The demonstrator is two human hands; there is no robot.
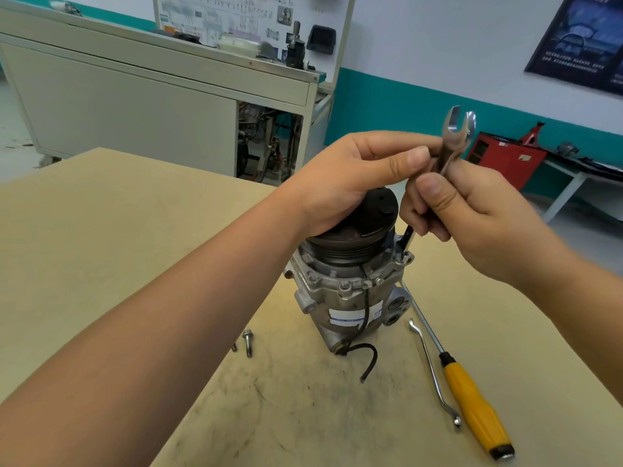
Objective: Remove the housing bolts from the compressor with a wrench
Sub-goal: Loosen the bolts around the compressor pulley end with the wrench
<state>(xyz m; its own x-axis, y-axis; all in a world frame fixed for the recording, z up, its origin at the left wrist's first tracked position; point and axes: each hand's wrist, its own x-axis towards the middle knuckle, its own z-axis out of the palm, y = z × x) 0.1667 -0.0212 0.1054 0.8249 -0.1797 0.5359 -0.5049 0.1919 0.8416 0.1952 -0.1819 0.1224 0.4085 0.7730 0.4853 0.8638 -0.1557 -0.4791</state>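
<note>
Pinching the wrench (452,143) upright between thumb and fingers, your left hand (347,183) steadies its open-ended top while your right hand (478,214) curls round the shank below, probably to line it up over the compressor (347,298), which stands pulley-up on the surface (101,230). A dark shank drops from your right fingers to the housing flange; wrench end or bolt, I cannot tell. Two loose bolts (248,342) lying left of the compressor suggest you are partway through.

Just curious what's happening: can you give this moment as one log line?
wrench: upright, lower end at compressor flange | left hand: pinches wrench | right hand: grips wrench | loose bolts: on table
</note>
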